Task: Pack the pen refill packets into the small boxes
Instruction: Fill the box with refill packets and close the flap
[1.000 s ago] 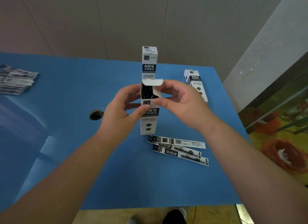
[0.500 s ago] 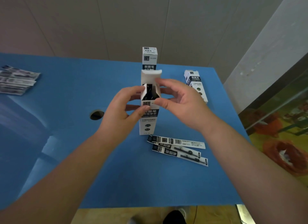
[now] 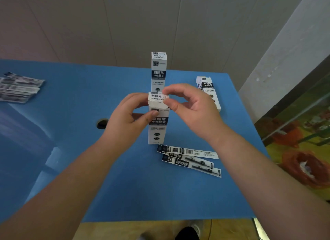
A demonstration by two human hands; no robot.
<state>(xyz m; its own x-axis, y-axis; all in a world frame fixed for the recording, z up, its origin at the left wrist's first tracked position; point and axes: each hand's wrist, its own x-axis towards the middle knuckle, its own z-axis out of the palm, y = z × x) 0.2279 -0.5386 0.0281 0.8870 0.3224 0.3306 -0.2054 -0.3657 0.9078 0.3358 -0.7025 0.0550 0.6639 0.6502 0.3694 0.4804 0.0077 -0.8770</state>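
Packet stack point(image 3: 18, 87) cut by left edge — print blurred. Held box point(image 3: 158, 125) contents hidden under lid flap. Far box point(image 3: 208, 91) partly behind right hand point(image 3: 192, 111)

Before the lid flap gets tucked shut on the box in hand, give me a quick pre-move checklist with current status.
1. Box in hand upright on the blue table: ok.
2. Left hand holds the box body: ok.
3. Right hand pinches the lid flap: ok.
4. Flap tucked in: not ok, it is folded over but not inserted.
5. Box full: cannot tell, the flap hides the opening.
6. All packets packed: not ok, loose refill packets lie beside the box.
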